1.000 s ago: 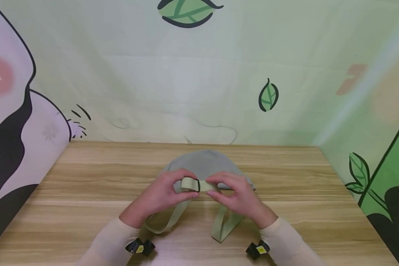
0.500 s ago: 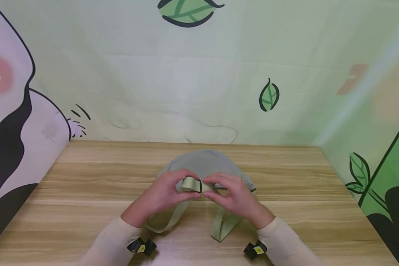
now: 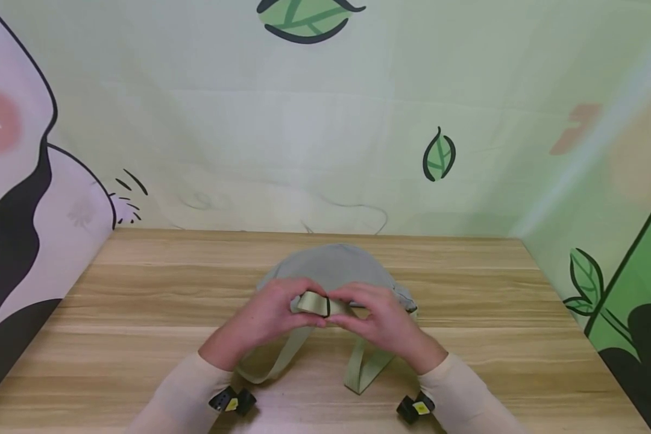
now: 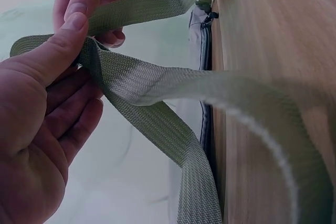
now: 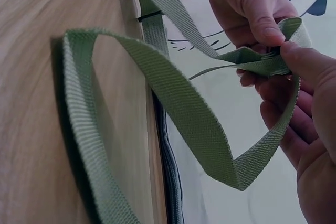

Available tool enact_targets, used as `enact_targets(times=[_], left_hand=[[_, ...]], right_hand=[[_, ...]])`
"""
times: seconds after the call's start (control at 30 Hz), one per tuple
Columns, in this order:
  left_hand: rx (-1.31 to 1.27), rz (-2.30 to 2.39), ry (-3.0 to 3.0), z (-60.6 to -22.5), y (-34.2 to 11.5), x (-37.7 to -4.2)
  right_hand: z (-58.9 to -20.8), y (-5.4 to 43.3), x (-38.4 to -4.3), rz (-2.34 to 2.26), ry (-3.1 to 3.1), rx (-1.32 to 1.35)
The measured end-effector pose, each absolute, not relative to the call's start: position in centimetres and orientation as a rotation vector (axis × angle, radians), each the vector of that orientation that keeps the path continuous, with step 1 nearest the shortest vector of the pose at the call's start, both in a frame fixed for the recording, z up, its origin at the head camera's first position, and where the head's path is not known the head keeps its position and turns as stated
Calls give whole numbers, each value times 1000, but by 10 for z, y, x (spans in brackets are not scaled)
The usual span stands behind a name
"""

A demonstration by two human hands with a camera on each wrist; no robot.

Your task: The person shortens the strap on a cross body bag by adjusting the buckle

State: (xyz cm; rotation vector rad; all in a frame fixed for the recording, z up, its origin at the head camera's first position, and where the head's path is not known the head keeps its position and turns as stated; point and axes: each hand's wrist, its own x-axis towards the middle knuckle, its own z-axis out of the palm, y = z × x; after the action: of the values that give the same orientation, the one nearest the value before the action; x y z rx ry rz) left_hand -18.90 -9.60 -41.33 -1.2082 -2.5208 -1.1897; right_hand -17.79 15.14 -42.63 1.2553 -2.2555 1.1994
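A pale green webbing strap [image 3: 312,302] is held up between both hands, looped through a dark slide buckle [image 3: 328,307]. My left hand [image 3: 268,313] pinches the folded loop on the buckle's left, thumb below and fingers above in the head view. My right hand [image 3: 385,316] pinches the strap just right of the buckle, so the two hands' fingertips meet around it. In the left wrist view, the left thumb lies over the strap [image 4: 139,77] and covers most of the buckle. Behind the hands lies a grey half-round bag [image 3: 331,265] with a dark zipper [image 4: 206,40].
Slack strap [image 3: 287,355] curves down to the wooden table [image 3: 157,337] on the left, and another folded length [image 3: 362,374] hangs on the right. A printed cloth backdrop [image 3: 222,120] rises behind the table's far edge.
The right hand has shifted left along the strap to the buckle, closing the gap between the hands. The left hand has barely moved, and the bag stays in place.
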Motion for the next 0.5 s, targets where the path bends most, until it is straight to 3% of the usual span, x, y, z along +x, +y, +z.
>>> enact_targets(times=[0.5], left_hand=[[-1089,-1144,-2661,-419,-99,-188]], right_hand=[[-426,155,-176,1296,-2339,1136]])
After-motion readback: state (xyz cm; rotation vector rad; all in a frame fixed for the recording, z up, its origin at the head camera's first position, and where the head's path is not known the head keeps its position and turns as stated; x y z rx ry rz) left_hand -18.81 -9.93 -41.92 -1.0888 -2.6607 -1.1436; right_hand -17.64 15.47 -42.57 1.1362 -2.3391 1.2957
